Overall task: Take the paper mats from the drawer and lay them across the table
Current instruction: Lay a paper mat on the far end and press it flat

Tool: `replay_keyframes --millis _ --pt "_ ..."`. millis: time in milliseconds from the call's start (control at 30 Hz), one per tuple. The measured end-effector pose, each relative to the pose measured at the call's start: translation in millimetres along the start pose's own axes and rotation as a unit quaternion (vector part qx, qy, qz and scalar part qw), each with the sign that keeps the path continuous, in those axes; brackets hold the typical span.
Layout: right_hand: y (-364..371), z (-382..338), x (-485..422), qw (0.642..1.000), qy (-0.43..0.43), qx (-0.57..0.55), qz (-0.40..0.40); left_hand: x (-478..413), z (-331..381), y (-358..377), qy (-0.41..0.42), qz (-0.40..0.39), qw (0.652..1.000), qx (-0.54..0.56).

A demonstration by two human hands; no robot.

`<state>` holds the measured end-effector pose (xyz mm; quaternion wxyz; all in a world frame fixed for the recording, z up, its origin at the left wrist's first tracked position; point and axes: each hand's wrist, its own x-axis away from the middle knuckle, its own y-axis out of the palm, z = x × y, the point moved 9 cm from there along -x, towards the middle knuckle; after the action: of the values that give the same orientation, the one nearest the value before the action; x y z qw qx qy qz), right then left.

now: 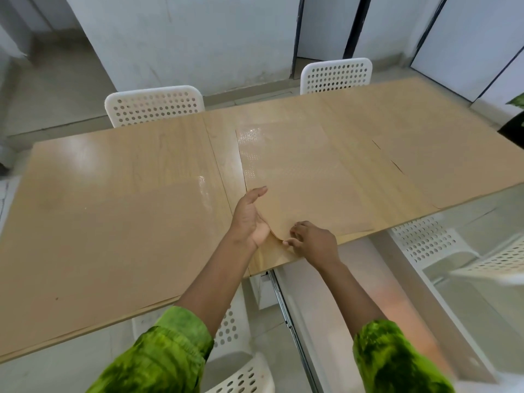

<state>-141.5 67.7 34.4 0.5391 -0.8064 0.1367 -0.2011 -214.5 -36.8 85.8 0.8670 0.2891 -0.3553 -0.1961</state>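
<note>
While the drawer (pixel 368 307) at 5 o'clock stood pulled out, contents unclear, a paper mat (pixel 306 177) lay on the table (pixel 113 222); the left hand (pixel 249 217) rested straight-fingered along its 9 o'clock edge, and the right hand (pixel 312 242) pinched its lifted 6 o'clock corner.

Three tan paper mats (pixel 312 194), laid side by side on a light wooden table (pixel 158 148).

Left mat (pixel 107 251): a large sheet, flat, filling the lower left of the frame and reaching the table's near edge. Centre mat (pixel 306 165): mostly flat, glossy with dotted reflections towards its upper left. Its near-left corner curls up off the tabletop at mid-frame, where the right hand (pixel 314 245) pinches it and the left hand (pixel 249 219) stands edge-on against its left side. Right mat (pixel 453 165): flat, at the right of the frame, left edge nicked in two places.
</note>
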Motion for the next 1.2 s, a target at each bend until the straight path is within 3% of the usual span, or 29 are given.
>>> replay_keyframes --millis 167,433,567,667,767,900,1033,1133,1200 --pt "-1 1 -2 1.0 0.001 -0.004 0.005 -2 4 7 0.014 -0.017 1.0 -0.001" --pt "-7 4 -3 1.0 -0.001 -0.01 0.027 -8 11 2 0.03 0.001 0.992 -0.124" --pt "-10 7 -5 0.999 0.004 -0.019 0.042 -2 2 -16 0.036 0.046 0.994 -0.094" --pt "-22 14 -8 0.991 0.045 -0.11 0.062 3 -27 -36 0.041 0.09 0.987 -0.129" --pt "-50 14 -8 0.964 0.067 -0.224 0.124 1 -61 -19 0.002 0.017 0.978 -0.209" --pt "-100 -17 -5 0.95 0.013 -0.259 0.176 -9 -68 22 0.015 -0.082 0.931 -0.355" --pt "-121 -62 -4 0.961 -0.047 -0.241 0.131 -6 -43 27 0.108 0.022 0.889 -0.444" --pt "-126 -86 -4 0.929 -0.062 -0.357 0.083 12 -4 12 0.164 0.115 0.913 -0.356" --pt "-134 -92 -8 0.924 -0.062 -0.366 0.095 28 26 4 0.197 0.126 0.923 -0.307"
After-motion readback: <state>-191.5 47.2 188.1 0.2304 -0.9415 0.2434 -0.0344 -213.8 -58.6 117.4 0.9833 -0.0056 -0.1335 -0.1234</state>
